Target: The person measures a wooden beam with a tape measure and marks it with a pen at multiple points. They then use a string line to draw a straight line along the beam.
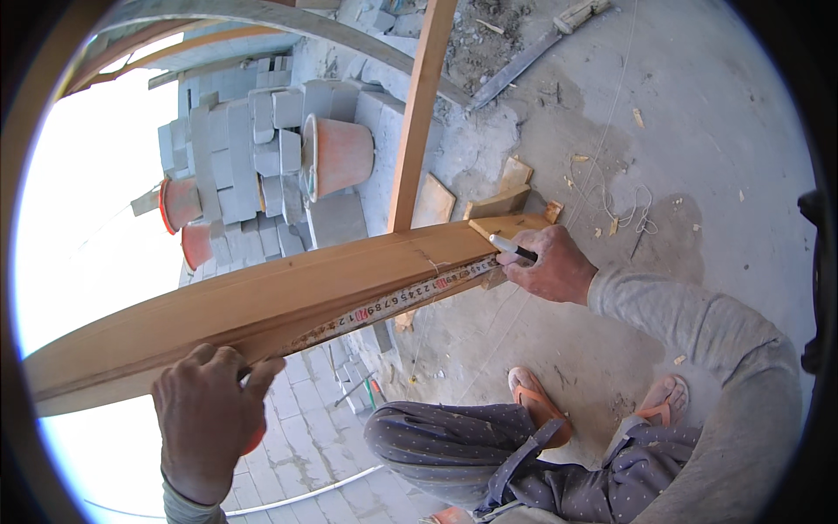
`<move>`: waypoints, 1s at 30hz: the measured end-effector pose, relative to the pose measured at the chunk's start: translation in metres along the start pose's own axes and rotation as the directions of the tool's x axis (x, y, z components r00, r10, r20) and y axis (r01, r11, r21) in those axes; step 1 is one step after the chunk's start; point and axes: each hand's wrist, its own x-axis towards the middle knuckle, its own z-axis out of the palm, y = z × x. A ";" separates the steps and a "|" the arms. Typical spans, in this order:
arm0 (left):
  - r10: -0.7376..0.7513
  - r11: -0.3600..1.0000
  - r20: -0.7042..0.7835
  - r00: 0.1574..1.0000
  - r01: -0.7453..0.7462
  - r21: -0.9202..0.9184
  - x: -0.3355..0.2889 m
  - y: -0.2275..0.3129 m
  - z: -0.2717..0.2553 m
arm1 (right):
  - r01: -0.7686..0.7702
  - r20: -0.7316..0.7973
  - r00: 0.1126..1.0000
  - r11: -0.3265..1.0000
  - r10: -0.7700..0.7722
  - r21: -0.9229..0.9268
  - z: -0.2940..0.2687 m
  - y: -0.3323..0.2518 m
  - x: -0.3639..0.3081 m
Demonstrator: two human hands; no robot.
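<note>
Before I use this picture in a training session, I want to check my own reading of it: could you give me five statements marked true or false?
1. The right hand holds a marker. True.
2. The measuring tape is fully rolled up. False: the measuring tape is drawn out along the wooden beam.
3. Both feet wear orange sandals. True.
4. The left hand lies on the floor. False: it is at the beam's near edge.
5. An orange-pink bucket is beside grey blocks. True.

My beam [288, 281]: smooth matt wood. Tape [384, 306]: scuffed metal. Marker [513, 248]: smooth plastic. My sleeve [690, 314]: matt cloth.
</note>
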 end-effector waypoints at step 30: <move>-0.106 0.976 -0.246 0.963 0.148 0.160 -0.028 -0.030 0.014 | -0.142 0.047 0.989 0.990 0.143 -0.017 -0.005 -0.011 -0.007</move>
